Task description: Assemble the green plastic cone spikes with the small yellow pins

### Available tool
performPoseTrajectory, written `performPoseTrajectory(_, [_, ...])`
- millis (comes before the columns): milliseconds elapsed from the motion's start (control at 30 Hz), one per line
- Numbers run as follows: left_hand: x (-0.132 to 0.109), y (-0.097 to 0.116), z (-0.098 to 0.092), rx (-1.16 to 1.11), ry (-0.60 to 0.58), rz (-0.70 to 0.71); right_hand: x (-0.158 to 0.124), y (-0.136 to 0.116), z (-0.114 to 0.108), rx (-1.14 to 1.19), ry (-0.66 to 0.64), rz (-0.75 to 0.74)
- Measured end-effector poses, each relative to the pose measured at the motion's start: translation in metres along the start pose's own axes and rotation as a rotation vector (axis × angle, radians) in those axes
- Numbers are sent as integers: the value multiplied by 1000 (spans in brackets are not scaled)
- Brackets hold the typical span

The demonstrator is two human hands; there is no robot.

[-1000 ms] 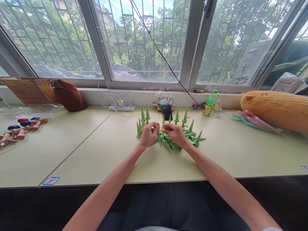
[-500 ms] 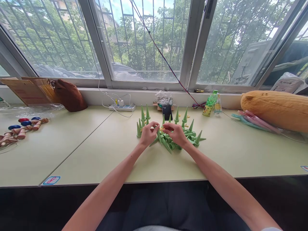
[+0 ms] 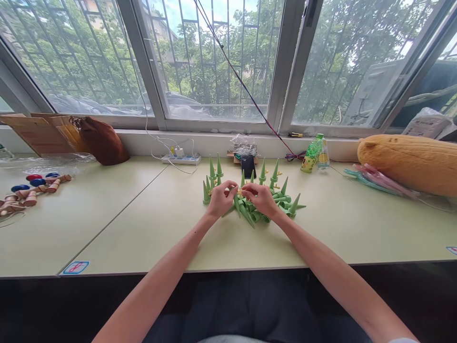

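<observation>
My left hand [image 3: 221, 200] is closed in a pinch on a green plastic watering spike [image 3: 236, 204], its point hanging down. Facing it, my right hand [image 3: 262, 199] pinches at a small yellow valve [image 3: 240, 192] by the spike's top; fingers partly cover it. Beneath both hands lies a pile of loose green spikes and hollow green pieces [image 3: 256, 216]. Several spikes with yellow valves stand upright behind, among them a pair at the back left [image 3: 219, 167] and one at the back right [image 3: 274, 172].
Behind the spikes are a black phone [image 3: 248, 166] and a white power strip [image 3: 182, 159]. A green bottle [image 3: 312, 153] stands back right, near an orange plush cushion [image 3: 410, 159]. Wooden toys with coloured balls [image 3: 31, 199] and a brown bag [image 3: 102, 142] lie left.
Both hands stay almost in place, with only a slight shift of the fingers around the yellow valve. The pile and the standing spikes look the same.
</observation>
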State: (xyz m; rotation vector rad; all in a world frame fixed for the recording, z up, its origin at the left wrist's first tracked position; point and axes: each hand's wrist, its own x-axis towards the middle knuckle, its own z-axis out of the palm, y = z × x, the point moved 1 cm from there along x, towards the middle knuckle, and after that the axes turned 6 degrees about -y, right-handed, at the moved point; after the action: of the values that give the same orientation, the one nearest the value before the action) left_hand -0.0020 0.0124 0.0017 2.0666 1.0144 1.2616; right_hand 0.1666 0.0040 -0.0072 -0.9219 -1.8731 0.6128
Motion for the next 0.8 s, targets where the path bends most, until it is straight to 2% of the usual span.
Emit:
performPoseTrajectory(367, [0, 0, 1, -13, -9, -14, -2, -7, -2, -52, -36, 39])
performPoseTrajectory(800, [0, 1, 0, -15, 19, -9, -1, -6, -2, -120, -43, -17])
